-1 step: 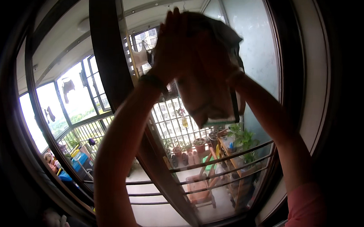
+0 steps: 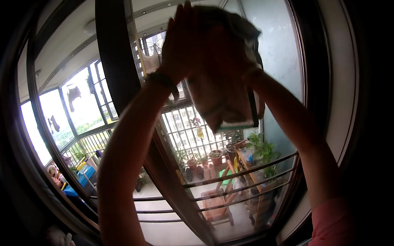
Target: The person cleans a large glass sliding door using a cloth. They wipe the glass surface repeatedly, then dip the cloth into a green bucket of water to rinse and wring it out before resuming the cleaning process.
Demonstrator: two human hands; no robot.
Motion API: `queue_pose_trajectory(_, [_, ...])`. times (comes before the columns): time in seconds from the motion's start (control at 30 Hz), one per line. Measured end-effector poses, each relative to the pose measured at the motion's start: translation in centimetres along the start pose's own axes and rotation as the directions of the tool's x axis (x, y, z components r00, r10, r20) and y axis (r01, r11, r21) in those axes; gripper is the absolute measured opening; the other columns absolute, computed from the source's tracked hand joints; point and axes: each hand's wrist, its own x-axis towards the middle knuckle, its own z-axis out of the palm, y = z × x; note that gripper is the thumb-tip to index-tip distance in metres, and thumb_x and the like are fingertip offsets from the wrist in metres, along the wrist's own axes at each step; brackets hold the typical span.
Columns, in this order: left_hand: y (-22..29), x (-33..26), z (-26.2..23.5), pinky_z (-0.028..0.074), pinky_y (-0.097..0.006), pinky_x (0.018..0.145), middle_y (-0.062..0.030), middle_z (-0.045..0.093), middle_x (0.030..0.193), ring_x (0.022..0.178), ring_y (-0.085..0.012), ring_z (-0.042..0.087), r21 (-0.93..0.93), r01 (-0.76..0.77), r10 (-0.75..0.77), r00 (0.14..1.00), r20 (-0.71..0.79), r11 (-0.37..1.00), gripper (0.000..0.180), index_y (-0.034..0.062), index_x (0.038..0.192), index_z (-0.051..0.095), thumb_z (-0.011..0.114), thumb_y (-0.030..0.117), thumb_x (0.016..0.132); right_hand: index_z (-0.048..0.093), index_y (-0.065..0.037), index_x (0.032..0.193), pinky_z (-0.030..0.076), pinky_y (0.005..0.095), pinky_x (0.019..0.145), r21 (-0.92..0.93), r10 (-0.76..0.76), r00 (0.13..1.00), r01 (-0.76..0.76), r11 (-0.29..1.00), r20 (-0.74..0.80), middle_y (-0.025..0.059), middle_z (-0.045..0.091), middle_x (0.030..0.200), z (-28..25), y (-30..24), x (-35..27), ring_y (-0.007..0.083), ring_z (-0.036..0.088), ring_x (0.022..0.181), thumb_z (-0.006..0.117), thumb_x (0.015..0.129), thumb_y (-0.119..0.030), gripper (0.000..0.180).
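Note:
Both arms are raised high in front of a glass door (image 2: 280, 74). My left hand (image 2: 183, 41) lies flat with its fingers stretched upward, against the left part of a dark, draped cloth (image 2: 226, 100). My right hand (image 2: 230, 54) is on the cloth's upper part, its fingers lost in shadow. The cloth hangs down below both hands in loose folds, with a light greenish lower edge and a corner sticking out at the upper right. A dark band (image 2: 161, 81) circles my left wrist.
Dark door frames (image 2: 110, 44) run beside the glass, and horizontal bars (image 2: 243, 173) cross its lower part. Through it appear a balcony with a railing (image 2: 186, 127), potted plants (image 2: 215, 157), a small wooden chair (image 2: 215, 205), a shelf (image 2: 258, 183) and a blue box (image 2: 82, 181).
Both hands and the cloth have shifted a little upward and slightly left across the glass. My left forearm has moved left with them.

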Motion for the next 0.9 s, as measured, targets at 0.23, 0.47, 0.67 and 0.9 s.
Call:
queue_pose_trajectory(0.23, [-3.6,4.9,-1.6,0.024,-0.047,0.118,-0.0300,0.026,0.154,0.143,-0.0437,0.027,-0.335,0.190,-0.182,0.982,0.057,0.923,0.065,-0.0025,0.148,0.034,0.055,0.033,0.098,0.073,-0.009,0.101,0.054,0.0378,0.080,-0.509,-0.321,0.945,0.247,0.825,-0.062,0.0086,0.071,0.088,1.8,1.9,7.0,0.0223,0.069,0.085,0.060,0.088,-0.032,0.029])
queue_pose_trajectory(0.47, [8.3,-5.2,-6.3,0.019,-0.049,0.121,-0.0325,0.028,0.150,0.143,-0.0461,0.024,-0.409,0.307,-0.229,0.946,0.228,0.859,0.081,-0.0088,0.146,0.029,0.066,0.029,0.084,0.058,-0.010,0.127,0.046,0.0387,0.095,-0.591,-0.431,0.902,0.353,0.726,0.010,0.0101,0.059,0.127,4.0,3.8,-8.3,0.0182,0.056,0.112,0.057,0.093,-0.032,0.041])
queue_pose_trajectory(0.67, [20.0,-21.6,-11.9,0.021,-0.060,0.117,-0.0420,0.006,0.152,0.143,-0.0585,0.009,-0.557,0.547,-0.112,0.769,0.629,0.625,0.105,-0.0033,0.152,0.018,0.079,0.039,0.078,0.047,-0.011,0.141,0.036,0.0357,0.108,0.235,-0.347,0.879,0.280,0.931,0.327,0.0076,0.048,0.141,2.2,-0.7,-28.5,0.0155,0.043,0.129,0.054,0.095,-0.035,0.052])
queue_pose_trajectory(0.9, [18.8,-21.3,-12.3,0.024,-0.059,0.115,-0.0416,0.006,0.152,0.143,-0.0584,0.009,-0.539,0.572,-0.201,0.778,0.595,0.619,0.105,-0.0025,0.152,0.018,0.080,0.037,0.077,0.052,-0.011,0.137,0.041,0.0373,0.102,0.290,-0.236,0.813,0.086,0.953,0.533,0.0088,0.050,0.136,-1.1,-2.4,-21.0,0.0203,0.047,0.126,0.057,0.091,-0.037,0.053])
